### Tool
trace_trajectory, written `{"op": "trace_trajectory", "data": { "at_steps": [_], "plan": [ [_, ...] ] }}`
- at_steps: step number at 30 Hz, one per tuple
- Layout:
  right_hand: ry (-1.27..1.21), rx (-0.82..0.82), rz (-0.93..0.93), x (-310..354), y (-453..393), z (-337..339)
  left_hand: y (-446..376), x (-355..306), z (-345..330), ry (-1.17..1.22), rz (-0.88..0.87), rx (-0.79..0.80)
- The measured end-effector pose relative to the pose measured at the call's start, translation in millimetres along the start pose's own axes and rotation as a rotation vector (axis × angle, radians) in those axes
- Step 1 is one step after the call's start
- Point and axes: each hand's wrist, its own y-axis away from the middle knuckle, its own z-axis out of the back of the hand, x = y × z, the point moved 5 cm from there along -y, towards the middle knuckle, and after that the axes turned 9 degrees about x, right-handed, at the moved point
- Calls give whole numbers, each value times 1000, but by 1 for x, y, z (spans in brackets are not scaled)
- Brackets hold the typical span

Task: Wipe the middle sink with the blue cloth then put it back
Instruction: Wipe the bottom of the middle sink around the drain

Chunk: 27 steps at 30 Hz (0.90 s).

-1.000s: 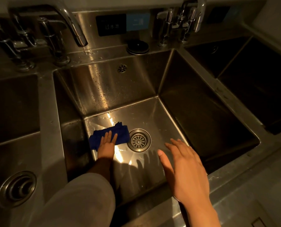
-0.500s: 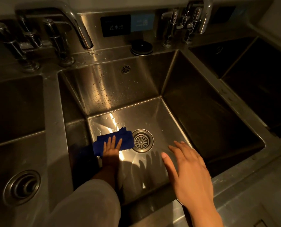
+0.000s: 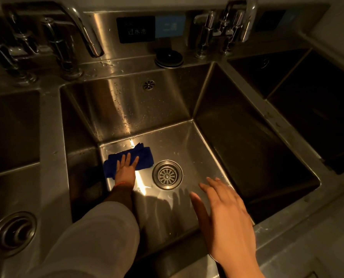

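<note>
A: Two hands in view, one at work. The left hand (image 3: 126,167) lies flat on the blue cloth (image 3: 129,161), fingers straight and spread, pressing it to the floor of the middle sink (image 3: 187,141).

B: Where in the basin is the cloth?

A: On the floor's left side, toward the back-left corner, with its right end just beside the drain strainer (image 3: 167,174) but not over it.

B: Has it moved?

A: Yes. A second ago the cloth and hand sat a little nearer the front, level with the strainer. Half a second ago the cloth edged right, almost touching the strainer's rim. Now it has slid back toward the rear wall, up near the bright glare on the wet steel.

B: So the wiping is under way?

A: I judge so: short strokes over the left part of the floor. The right half of the floor and the walls look untouched by the cloth in these pictures, so plenty of the wipe seems left, and the putting back has not begun.

B: And the other hand?

A: The right hand (image 3: 225,215) hovers over the front-right of the basin, fingers loosely extended, holding nothing. It has barely shifted across the three pictures.

B: Anything to watch?

A: Water drops bead the back wall; the steel looks slick.
</note>
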Motion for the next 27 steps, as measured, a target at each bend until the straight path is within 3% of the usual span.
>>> {"op": "trace_trajectory", "data": {
  "at_steps": [11, 27],
  "plan": [
    [66, -159, -13, 0, 1, 5, -24, 10, 16, -35, -2, 10],
    [-11, -175, 7, -3, 4, 1, -43, 17, 42, 27, -7, 46]
  ]
}}
